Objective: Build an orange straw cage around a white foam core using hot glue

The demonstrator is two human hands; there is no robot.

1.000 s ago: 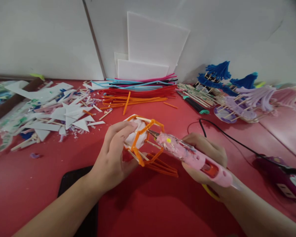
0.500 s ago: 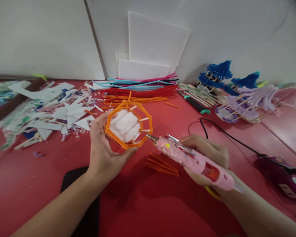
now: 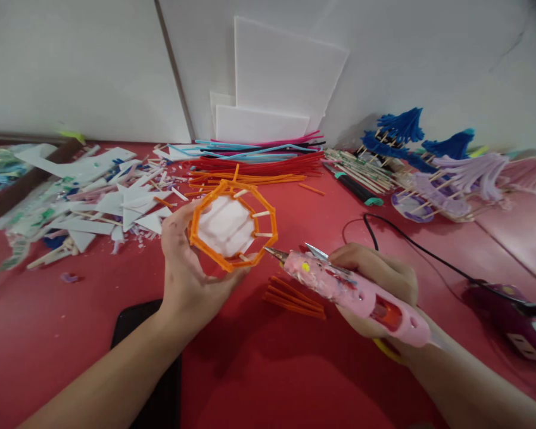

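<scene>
Head view: I have the octagonal orange pipe-cleaner frame (image 3: 226,226), with pale wooden struts and a white panel inside, raised above the smooth red counter (image 3: 250,381). The fingers of my left hand (image 3: 185,274) are partly spread, holding its left edge, thumb along its lower edge. Those of my right hand (image 3: 377,274) are curled closed around the pink, residue-smeared plastic glue gun (image 3: 339,286); its pointed tip reaches the frame's lower right edge, though I cannot tell if they touch. Just below lies a small bundle of orange pipe cleaners (image 3: 295,299). For moving, I have red surface nearest me, bounded at left by the flat black rectangular slab (image 3: 170,393); the thin black cord (image 3: 429,250) crosses at right.
</scene>
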